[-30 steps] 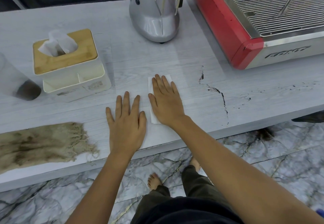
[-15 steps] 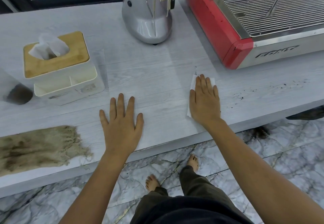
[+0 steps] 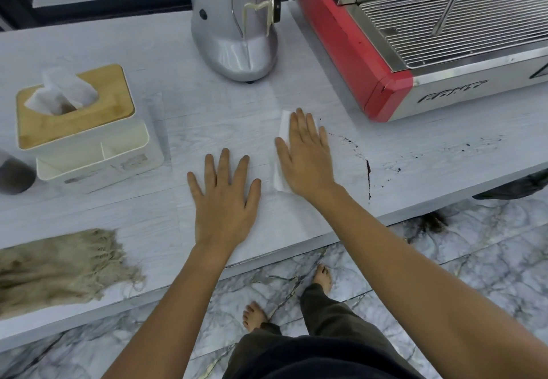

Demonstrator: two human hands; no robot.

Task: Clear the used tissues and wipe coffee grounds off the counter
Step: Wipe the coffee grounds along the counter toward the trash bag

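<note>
Grey counter (image 3: 415, 153), white tissue (image 3: 280, 153) under flat right hand (image 3: 305, 159), fingers straight.

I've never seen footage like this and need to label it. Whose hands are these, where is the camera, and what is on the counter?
The camera sits on a person's head, looking down at their own two bare hands. The right hand presses a white tissue flat on the grey counter; the left hand rests flat, holding nothing. Dark coffee grounds lie right of the tissue. Also there: a tissue box, a silver grinder, a red espresso machine and a beige cloth.
</note>
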